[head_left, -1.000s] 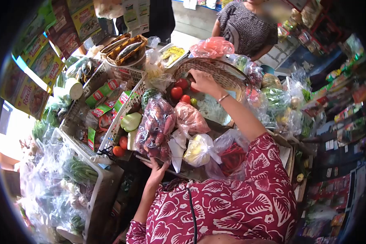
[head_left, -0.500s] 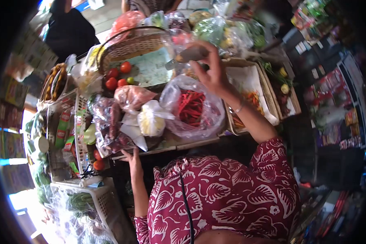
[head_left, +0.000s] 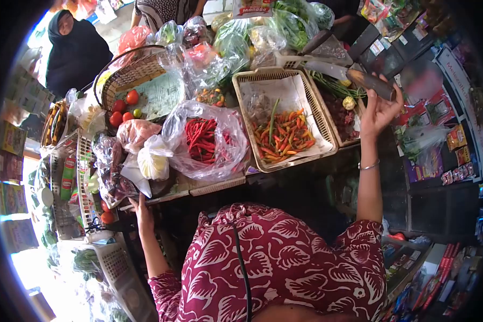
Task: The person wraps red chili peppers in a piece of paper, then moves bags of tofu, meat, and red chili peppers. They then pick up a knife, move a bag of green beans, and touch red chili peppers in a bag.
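My right hand [head_left: 378,114] is closed around the dark brown handle of a knife [head_left: 327,70], raised over the right side of the produce table. Its blade points left, above a basket of green beans and dark red produce. My left hand [head_left: 143,216] rests at the table's front edge with fingers apart, beside a plastic bag of purplish produce [head_left: 108,161]. Nearby lies a knotted clear bag with pale yellow contents [head_left: 154,162]. Between my hands stand an open plastic bag of red chillies [head_left: 201,140] and a tan basket [head_left: 301,160] holding small orange and green chillies on paper.
A handled wicker basket [head_left: 103,88] with tomatoes [head_left: 132,97] stands at the back left. Bagged greens [head_left: 292,27] fill the back. A white crate [head_left: 111,263] is at lower left. A person in dark clothing [head_left: 75,56] stands beyond the table; packaged goods line the right.
My right hand has carried the knife from over the wicker basket to the right, beyond the chilli basket. The view has shifted right. My left hand stays at the table edge.
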### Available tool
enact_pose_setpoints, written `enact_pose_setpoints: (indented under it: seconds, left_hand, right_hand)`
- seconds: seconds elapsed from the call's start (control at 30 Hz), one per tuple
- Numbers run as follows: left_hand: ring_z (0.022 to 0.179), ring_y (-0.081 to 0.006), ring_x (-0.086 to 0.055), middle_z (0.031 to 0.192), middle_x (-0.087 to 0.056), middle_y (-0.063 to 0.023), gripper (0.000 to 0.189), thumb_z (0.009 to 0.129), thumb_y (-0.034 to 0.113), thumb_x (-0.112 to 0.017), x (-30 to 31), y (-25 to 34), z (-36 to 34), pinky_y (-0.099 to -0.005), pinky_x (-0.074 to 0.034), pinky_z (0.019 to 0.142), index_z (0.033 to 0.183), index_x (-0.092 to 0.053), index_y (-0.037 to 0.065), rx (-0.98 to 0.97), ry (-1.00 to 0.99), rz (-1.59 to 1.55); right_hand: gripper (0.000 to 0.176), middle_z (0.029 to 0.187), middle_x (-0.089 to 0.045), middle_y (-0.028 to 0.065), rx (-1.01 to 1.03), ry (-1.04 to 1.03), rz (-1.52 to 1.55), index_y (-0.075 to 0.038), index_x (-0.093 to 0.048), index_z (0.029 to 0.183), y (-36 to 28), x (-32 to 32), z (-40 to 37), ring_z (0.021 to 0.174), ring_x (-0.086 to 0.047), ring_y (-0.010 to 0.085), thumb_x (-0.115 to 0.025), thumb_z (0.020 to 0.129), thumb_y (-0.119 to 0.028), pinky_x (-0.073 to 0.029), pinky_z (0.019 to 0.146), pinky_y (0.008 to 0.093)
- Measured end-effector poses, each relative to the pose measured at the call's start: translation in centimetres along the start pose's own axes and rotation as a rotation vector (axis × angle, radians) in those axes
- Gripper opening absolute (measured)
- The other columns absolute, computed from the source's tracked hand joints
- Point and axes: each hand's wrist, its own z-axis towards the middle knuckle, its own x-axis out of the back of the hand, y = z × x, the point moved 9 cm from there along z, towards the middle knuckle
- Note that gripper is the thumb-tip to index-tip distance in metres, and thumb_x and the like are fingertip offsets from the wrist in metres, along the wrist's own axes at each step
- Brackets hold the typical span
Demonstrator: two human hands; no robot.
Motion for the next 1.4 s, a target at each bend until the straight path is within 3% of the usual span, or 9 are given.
enact_pose_setpoints:
  seconds: [0.03,0.23,0.37,0.57,0.7,1.0,1.17,1.3,1.4]
  left_hand:
    - [0.13,-0.027,-0.019,0.146,0.007,-0.0092,0.05,0.089,0.008,-0.042,2.3,-3.6,4.3,-0.0427,-0.033,0.095,0.135,-0.03,0.02,-0.186,-0.166,0.419]
    - [0.132,-0.0253,-0.011,0.144,-0.015,-0.0053,0.084,0.079,0.042,-0.056,-0.4,0.1,0.1,-0.0518,-0.013,0.099,0.14,-0.002,0.025,-0.03,-0.049,0.023]
    - [0.128,-0.0236,-0.021,0.142,-0.02,-0.0028,0.083,0.079,0.04,-0.058,-0.3,0.4,-0.5,-0.0481,-0.022,0.094,0.14,-0.003,0.026,0.0,0.022,-0.016]
    - [0.128,-0.0235,-0.022,0.143,-0.017,-0.0044,0.083,0.081,0.034,-0.057,-0.6,0.5,-0.6,-0.047,-0.019,0.099,0.14,0.002,0.025,-0.007,0.014,-0.122]
    - [0.132,-0.0255,-0.008,0.143,0.013,-0.0146,0.102,0.073,0.04,-0.065,-0.7,0.0,-0.4,-0.0398,-0.017,0.104,0.139,0.009,0.016,-0.009,-0.046,-0.19]
    - [0.132,-0.0226,-0.003,0.142,0.009,-0.0187,0.098,0.073,0.038,-0.066,0.3,0.7,0.7,-0.0314,-0.009,0.107,0.14,0.001,0.014,-0.237,0.016,-0.127]
    - [0.131,-0.0243,-0.011,0.143,0.001,-0.0173,0.096,0.075,0.036,-0.065,-0.8,3.0,-1.0,-0.0317,-0.011,0.106,0.14,0.002,0.012,-0.252,-0.009,-0.15]
    - [0.13,-0.0256,0.02,0.13,0.041,-0.0206,0.099,0.073,0.043,-0.064,-0.9,4.0,-2.5,-0.0335,-0.006,0.107,0.14,0.004,0.016,-0.202,0.019,-0.028]
    - [0.129,-0.0255,0.022,0.129,0.041,-0.0201,0.098,0.074,0.044,-0.062,0.4,1.2,0.0,-0.0336,-0.005,0.107,0.14,0.004,0.013,-0.202,0.121,0.056]
  right_hand:
    - [0.049,0.119,-0.043,0.022,-0.013,-0.022,0.037,-0.003,-0.022,0.123,0.8,-0.1,0.8,0.109,-0.048,0.0292,-0.049,0.083,0.005,-0.04,0.095,0.0375]
    - [0.044,0.115,-0.047,0.0134,0.04,-0.299,0.17,-0.004,-0.028,0.122,6.9,-5.0,7.1,0.103,-0.05,0.0179,-0.049,0.084,0.003,-0.038,0.091,0.0282]
    - [0.043,0.109,-0.049,0.0078,-0.044,-0.523,0.168,-0.007,-0.036,0.12,10.6,-10.3,10.0,0.1,-0.05,0.0142,-0.048,0.081,0.006,-0.038,0.085,0.0234]
    - [0.045,0.104,-0.048,0.0034,0.01,-0.7,0.132,-0.008,-0.042,0.115,14.1,-17.6,11.6,0.098,-0.046,0.0135,-0.042,0.072,0.003,-0.035,0.086,0.0245]
    - [0.036,0.099,-0.048,0.006,-0.193,-0.827,0.138,-0.006,-0.044,0.108,17.3,-21.5,8.9,0.096,-0.048,0.0181,-0.041,0.072,0.001,-0.036,0.087,0.0283]
    - [0.037,0.092,-0.051,0.0137,-0.146,-0.843,0.061,-0.001,-0.048,0.1,20.9,-23.2,3.7,0.09,-0.049,0.0273,-0.035,0.065,0.002,-0.037,0.087,0.0334]
    - [0.044,0.102,-0.052,0.0139,0.341,-0.51,-0.344,-0.003,-0.05,0.107,9.4,-21.0,3.6,0.097,-0.049,0.0289,-0.038,0.066,0.007,-0.035,0.091,0.0369]
    - [0.021,0.092,-0.057,0.0121,0.069,-0.621,0.009,0.0,-0.056,0.094,4.4,-23.1,-0.6,0.09,-0.054,0.0276,-0.049,0.074,0.003,-0.04,0.083,0.0358]
    - [0.01,0.086,-0.058,0.0112,-0.098,-0.831,0.046,0.0,-0.058,0.084,3.2,-27.2,-6.3,0.086,-0.055,0.0272,-0.055,0.076,-0.004,-0.042,0.08,0.0341]
